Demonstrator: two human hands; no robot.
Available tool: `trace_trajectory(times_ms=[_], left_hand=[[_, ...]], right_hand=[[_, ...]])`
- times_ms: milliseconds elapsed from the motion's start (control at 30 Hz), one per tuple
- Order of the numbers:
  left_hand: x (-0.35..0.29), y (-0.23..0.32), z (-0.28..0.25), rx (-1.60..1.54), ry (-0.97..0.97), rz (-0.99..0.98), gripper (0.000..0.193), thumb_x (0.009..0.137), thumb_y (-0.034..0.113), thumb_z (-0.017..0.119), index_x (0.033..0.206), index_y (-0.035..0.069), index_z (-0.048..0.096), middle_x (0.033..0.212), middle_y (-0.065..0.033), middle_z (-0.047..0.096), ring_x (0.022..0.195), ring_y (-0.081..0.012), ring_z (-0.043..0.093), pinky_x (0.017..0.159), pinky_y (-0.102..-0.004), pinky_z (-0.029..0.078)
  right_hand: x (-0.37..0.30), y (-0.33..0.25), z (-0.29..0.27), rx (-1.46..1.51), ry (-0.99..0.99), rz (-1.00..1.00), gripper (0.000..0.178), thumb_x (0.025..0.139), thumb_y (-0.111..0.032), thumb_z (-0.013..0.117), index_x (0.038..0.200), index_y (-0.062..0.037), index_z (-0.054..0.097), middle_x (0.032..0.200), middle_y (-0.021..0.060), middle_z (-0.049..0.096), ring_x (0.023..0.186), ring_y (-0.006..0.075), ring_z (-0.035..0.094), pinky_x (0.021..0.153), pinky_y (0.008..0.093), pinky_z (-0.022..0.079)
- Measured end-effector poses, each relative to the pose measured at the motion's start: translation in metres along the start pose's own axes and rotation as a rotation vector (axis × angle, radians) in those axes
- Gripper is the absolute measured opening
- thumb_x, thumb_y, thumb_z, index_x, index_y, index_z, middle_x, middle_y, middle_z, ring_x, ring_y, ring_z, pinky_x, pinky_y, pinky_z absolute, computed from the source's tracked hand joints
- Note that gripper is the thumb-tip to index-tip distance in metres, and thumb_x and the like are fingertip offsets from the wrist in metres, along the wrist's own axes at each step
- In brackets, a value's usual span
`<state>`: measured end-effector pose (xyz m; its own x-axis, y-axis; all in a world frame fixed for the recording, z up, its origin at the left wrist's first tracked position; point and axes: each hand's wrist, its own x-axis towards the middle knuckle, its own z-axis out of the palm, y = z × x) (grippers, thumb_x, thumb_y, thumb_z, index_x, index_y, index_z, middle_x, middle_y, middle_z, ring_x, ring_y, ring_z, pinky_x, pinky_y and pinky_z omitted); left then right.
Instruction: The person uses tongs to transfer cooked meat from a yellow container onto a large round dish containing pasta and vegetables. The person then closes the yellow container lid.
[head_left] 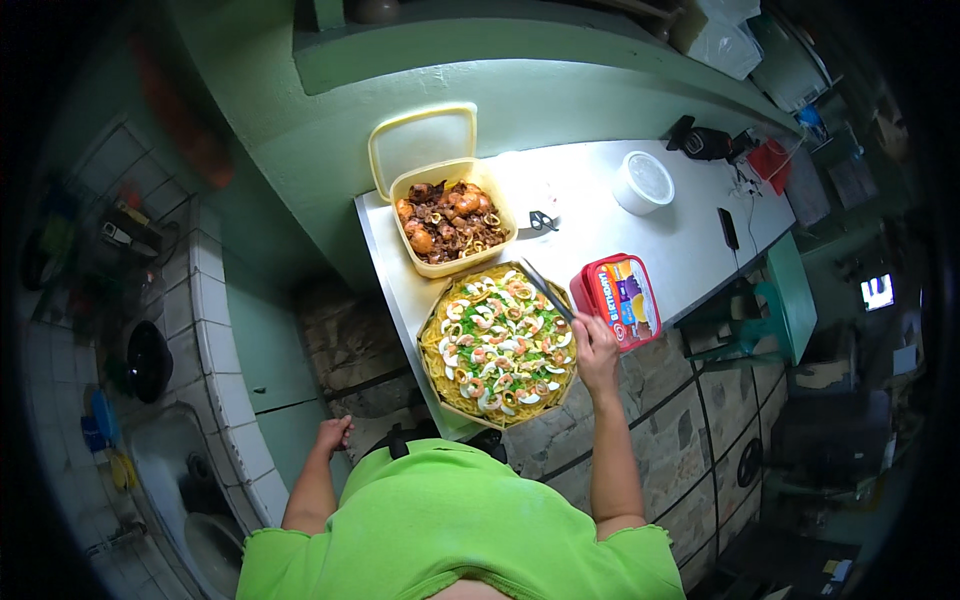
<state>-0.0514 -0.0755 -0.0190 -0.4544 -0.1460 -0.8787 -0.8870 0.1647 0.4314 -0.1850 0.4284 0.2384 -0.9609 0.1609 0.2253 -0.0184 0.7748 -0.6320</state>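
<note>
My right hand (597,352) is closed round the end of a long, slim, dark utensil (545,287), which slants over the edge of a large tray. That many-sided tray (447,410) holds yellow noodles (432,352) topped with egg slices, shrimp, pale rings and chopped greens. Right beside the hand is a red lidded tub (622,300) with a colourful printed top. Behind the tray stands a yellow plastic container (440,268), its lid (424,140) tipped back, with dark saucy pieces and orange-brown lumps inside. My left hand (335,432) hangs low by my side, fingers curled and nothing visible in them.
On the white table (585,235) are black-handled scissors (542,221), a round white tub (644,183), a black phone-like object (728,228) and dark devices with cables (705,142). A tiled counter with a sink (165,460) runs along the left. A green chair (765,315) stands at right.
</note>
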Motion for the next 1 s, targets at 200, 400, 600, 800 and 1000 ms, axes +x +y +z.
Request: trace_trajectory(times_ms=[200,400,600,800,1000], left_hand=[[-0.004,0.002,0.007,-0.045,-0.013,0.003,0.033,0.09,0.041,0.063,0.085,0.009,0.067,0.068,0.0003,0.055,0.048,-0.0114,0.05,0.045,-0.0292,0.044],[-0.01,-0.029,-0.006,-0.116,0.028,-0.056,0.033,0.092,0.042,0.061,0.089,0.009,0.066,0.068,0.0004,0.054,0.049,-0.0123,0.05,0.047,-0.0304,0.045],[-0.019,-0.068,-0.021,-0.16,0.052,-0.155,0.032,0.093,0.04,0.059,0.084,0.009,0.065,0.067,0.0011,0.054,0.048,-0.0122,0.049,0.048,-0.0322,0.044],[-0.02,-0.065,-0.019,-0.137,0.075,-0.154,0.032,0.093,0.039,0.058,0.084,0.009,0.065,0.065,0.0013,0.053,0.046,-0.0119,0.048,0.046,-0.0309,0.043],[-0.013,-0.036,-0.02,-0.165,0.074,-0.095,0.031,0.092,0.039,0.061,0.087,0.008,0.066,0.066,0.0018,0.054,0.045,-0.011,0.048,0.044,-0.0296,0.043]], right_hand=[[0.101,-0.045,0.085,-0.225,-0.106,-0.166,0.02,0.092,-0.025,0.056,0.092,-0.0091,0.068,0.085,0.01,0.064,0.078,0.0311,0.064,0.07,0.0419,0.049],[0.155,-0.076,0.141,-0.405,-0.336,0.012,0.031,0.093,-0.034,0.052,0.098,-0.0066,0.067,0.1,0.0177,0.067,0.094,0.0374,0.064,0.084,0.0485,0.05],[0.158,-0.083,0.148,-0.487,-0.203,-0.138,0.028,0.092,-0.032,0.055,0.093,-0.0063,0.065,0.097,0.0161,0.066,0.087,0.0363,0.066,0.078,0.0481,0.052],[0.154,-0.085,0.157,-0.553,-0.258,-0.214,0.027,0.093,-0.031,0.055,0.097,-0.0058,0.062,0.097,0.0139,0.063,0.084,0.0339,0.067,0.072,0.0487,0.053],[0.162,-0.079,0.137,-0.403,-0.114,-0.146,0.027,0.092,-0.031,0.056,0.094,-0.0053,0.065,0.097,0.0158,0.065,0.084,0.0378,0.065,0.075,0.05,0.051]])
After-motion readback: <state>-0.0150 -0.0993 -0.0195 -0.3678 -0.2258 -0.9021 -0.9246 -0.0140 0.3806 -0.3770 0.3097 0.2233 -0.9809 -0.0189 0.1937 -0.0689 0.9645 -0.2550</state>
